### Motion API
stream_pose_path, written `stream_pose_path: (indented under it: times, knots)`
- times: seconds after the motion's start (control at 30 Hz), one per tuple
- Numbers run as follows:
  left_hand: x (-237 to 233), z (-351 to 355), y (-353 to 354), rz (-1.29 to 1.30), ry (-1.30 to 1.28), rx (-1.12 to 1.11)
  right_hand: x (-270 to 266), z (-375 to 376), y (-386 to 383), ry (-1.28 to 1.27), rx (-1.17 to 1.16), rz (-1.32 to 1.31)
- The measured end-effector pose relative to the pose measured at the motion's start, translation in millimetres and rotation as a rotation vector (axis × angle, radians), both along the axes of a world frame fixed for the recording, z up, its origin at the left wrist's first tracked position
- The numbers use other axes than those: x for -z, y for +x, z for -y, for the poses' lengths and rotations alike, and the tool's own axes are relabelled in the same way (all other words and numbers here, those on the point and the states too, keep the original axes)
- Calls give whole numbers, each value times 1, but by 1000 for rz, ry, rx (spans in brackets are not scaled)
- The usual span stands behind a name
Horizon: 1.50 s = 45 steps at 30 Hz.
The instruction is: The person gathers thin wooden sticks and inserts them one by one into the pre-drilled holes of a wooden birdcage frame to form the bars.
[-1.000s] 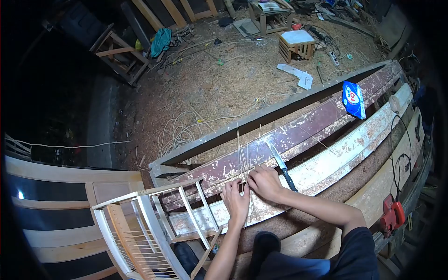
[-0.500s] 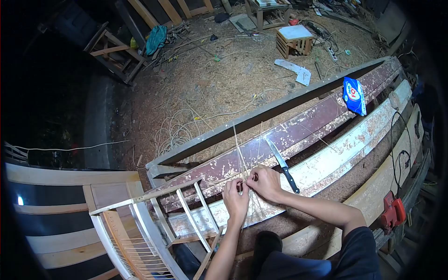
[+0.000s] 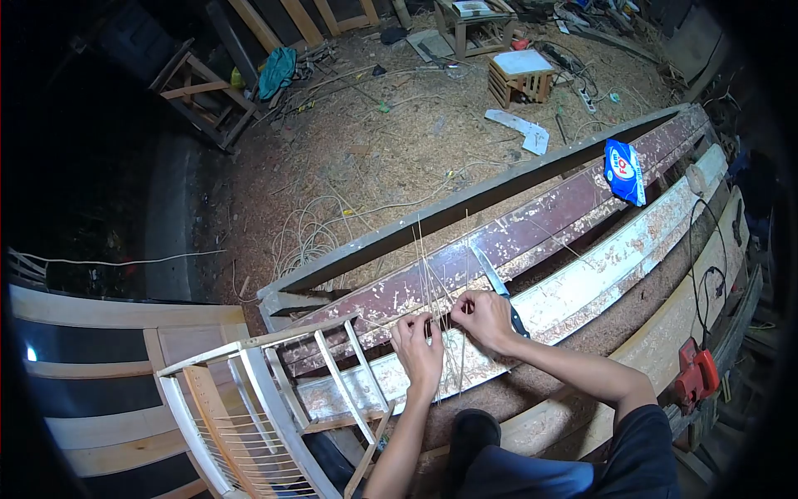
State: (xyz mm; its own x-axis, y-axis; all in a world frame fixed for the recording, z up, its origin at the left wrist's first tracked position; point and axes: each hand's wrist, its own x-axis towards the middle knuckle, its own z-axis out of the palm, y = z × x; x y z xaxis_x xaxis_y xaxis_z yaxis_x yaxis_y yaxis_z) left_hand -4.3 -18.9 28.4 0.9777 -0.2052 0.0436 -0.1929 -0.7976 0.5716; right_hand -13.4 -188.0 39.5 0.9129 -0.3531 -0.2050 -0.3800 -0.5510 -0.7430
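My left hand is closed in a pinch around thin wooden sticks that fan out above and below the fingers. Just to its right, a small gap away, is my right hand, thumb and fingertips pressed together; what sits between them is too small to make out. A knife lies on the dark red plank, its blade pointing away from me and its handle partly hidden behind my right hand. More loose sticks lie beneath both hands across the pale plank.
A white wooden frame with thin rods stands at lower left. Along the planks to the right lie a blue packet and a red power tool with a black cord. Coiled cable and a slatted crate are on the shaving-covered ground.
My right hand has moved slightly right, away from my left, and now covers part of the knife's handle. The sticks are spread more widely. The view has shifted slightly.
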Motion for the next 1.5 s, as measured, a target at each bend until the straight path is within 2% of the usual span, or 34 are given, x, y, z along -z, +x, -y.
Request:
stream_pose_path:
  times: [0.07,0.27,0.43,0.63,0.77,0.93,1.07,1.37,1.5]
  knots:
    - [-2,1,-1,3,-1,32,1,2,-1,-32,-7,-42]
    - [1,6,-3,46,6,109,4,0,-2,-61,-26,46]
    - [4,11,-3,26,-15,104,11,4,-2,-173,-184,106]
    - [1,11,-4,-7,51,126,14,-1,-5,-239,-270,167]
    - [6,15,-5,-34,-17,69,9,-2,-2,-219,-269,78]
    - [0,16,-4,-96,-138,30,-14,-2,2,37,-105,-48]
    - [-3,13,-5,-94,-134,53,-6,-1,4,146,-46,-127]
    - [-1,3,-16,-44,-121,-68,3,1,4,78,-62,-167]
    - [0,1,-16,-58,10,-31,11,0,-1,15,-88,-82]
